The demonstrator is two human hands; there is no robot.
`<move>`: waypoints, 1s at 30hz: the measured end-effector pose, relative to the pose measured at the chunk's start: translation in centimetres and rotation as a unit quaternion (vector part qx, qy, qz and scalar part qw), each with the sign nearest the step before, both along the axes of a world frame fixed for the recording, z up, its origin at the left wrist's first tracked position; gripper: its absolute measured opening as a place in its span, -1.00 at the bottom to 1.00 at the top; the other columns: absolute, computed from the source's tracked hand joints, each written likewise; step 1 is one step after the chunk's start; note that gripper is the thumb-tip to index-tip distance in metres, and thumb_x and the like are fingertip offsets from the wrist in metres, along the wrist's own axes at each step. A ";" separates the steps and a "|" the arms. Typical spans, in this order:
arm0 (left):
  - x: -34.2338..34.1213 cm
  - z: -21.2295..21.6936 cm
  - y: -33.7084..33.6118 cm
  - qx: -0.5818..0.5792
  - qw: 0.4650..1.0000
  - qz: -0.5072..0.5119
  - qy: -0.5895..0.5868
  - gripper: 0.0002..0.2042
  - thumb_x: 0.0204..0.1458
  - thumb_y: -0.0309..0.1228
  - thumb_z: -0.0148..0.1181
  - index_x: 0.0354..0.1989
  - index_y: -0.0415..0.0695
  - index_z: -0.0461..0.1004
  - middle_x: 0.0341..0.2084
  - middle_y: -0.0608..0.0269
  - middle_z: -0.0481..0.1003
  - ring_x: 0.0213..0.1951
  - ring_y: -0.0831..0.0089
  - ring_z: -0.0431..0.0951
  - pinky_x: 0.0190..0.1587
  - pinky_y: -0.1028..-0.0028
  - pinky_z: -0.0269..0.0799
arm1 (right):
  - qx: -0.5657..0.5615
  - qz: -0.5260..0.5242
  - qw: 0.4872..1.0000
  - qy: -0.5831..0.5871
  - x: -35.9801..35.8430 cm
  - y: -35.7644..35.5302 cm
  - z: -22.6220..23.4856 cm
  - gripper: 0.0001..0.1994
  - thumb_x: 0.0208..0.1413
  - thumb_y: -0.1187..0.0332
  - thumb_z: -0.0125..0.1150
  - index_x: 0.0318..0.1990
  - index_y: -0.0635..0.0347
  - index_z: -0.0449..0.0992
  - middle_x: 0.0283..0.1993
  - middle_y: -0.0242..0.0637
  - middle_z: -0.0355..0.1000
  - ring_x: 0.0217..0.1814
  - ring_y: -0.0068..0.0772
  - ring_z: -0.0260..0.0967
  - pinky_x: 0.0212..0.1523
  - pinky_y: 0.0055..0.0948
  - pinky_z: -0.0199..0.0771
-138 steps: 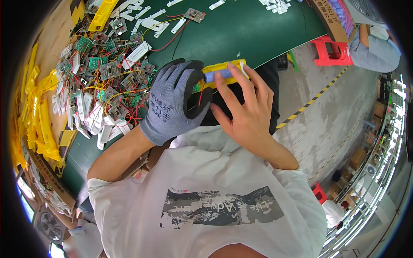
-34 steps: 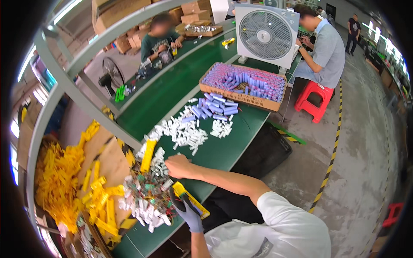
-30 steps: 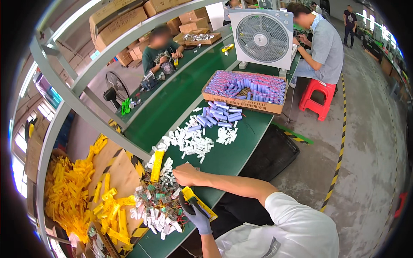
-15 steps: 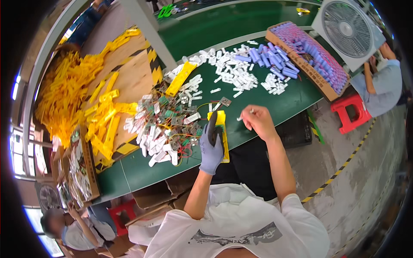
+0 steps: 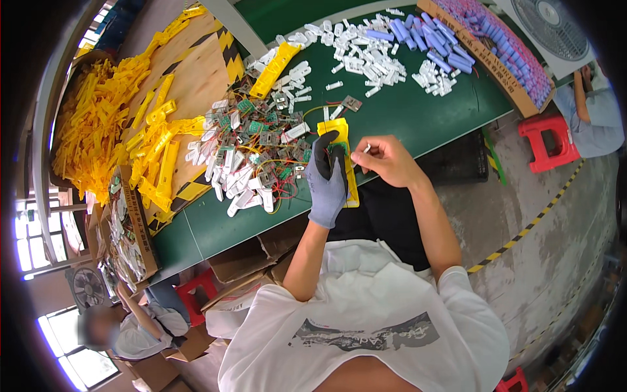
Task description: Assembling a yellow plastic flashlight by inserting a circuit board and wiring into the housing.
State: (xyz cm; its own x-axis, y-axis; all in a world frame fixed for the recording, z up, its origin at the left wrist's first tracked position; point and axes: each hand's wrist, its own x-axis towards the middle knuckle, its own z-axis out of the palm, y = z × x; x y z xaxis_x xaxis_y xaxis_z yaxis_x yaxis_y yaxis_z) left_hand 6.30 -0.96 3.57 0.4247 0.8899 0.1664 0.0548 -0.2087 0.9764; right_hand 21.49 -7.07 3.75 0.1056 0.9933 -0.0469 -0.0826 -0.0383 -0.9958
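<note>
My left hand (image 5: 326, 186), in a grey glove with dark fingertips, is closed around a long yellow plastic casing (image 5: 353, 195) at the table's front edge. A bit of green circuit board shows in the casing beside the thumb. Wires run from its upper end to a small grey square part (image 5: 351, 103). Just right of the casing, my bare right hand (image 5: 392, 162) pinches a small white plastic piece (image 5: 368, 148), its fingertips close to the casing's side. Whether they touch it I cannot tell. Left of the gloved hand lies a heap of wired circuit boards and white parts (image 5: 251, 163).
Small white pieces (image 5: 372, 59) and purple cylindrical cells (image 5: 434, 39) lie farther back on the green table (image 5: 405, 114). A cardboard box of cells (image 5: 503, 55) stands at the right. Yellow casings (image 5: 98, 124) pile up at the left. Two people sit nearby; a red stool (image 5: 548, 144) stands right.
My right hand has come left, bringing the white piece close to the yellow casing. My left hand still grips the casing. The whole view has shifted a little.
</note>
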 end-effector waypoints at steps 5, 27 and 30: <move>0.5 0.6 0.0 -0.008 0.999 0.007 -0.032 -0.68 0.13 -0.60 -0.02 0.08 -0.30 0.34 -0.10 0.14 0.45 -0.14 0.48 0.43 -0.05 0.49 0.34 | 0.008 0.005 1.000 -0.012 -0.1 0.2 0.6 -0.78 0.17 0.29 0.21 -0.42 0.25 0.48 -0.51 -0.47 0.38 -0.53 -0.74 0.27 -0.49 -0.66 0.24; 0.2 -0.6 -0.4 -0.015 0.996 0.047 -0.072 -0.80 0.21 -0.52 -0.01 -0.02 -0.24 0.35 -0.16 0.25 0.41 -0.20 0.57 0.39 -0.12 0.55 0.32 | 0.126 -0.166 0.962 -0.177 -2.9 -0.1 0.4 -0.63 0.02 0.39 0.34 0.01 0.29 0.51 -0.31 -0.18 0.52 -0.33 -0.38 0.48 -0.30 -0.47 0.48; 0.4 -0.5 -0.4 -0.020 0.998 0.038 -0.051 -0.79 0.20 -0.54 -0.05 0.00 -0.22 0.34 -0.16 0.26 0.41 -0.23 0.61 0.38 -0.18 0.58 0.32 | 0.130 -0.184 0.958 -0.176 -3.2 -0.2 0.1 -0.62 0.04 0.37 0.32 0.03 0.27 0.50 -0.28 -0.14 0.52 -0.30 -0.26 0.50 -0.30 -0.41 0.50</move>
State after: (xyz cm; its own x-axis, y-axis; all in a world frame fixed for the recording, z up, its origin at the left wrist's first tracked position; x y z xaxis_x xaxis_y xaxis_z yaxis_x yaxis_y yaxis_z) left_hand 6.65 -1.34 3.04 0.3379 0.9258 0.1694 -0.0299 -0.1694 0.9851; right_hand 18.29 -7.26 3.87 0.4149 0.8589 0.3003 0.3008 0.1820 -0.9362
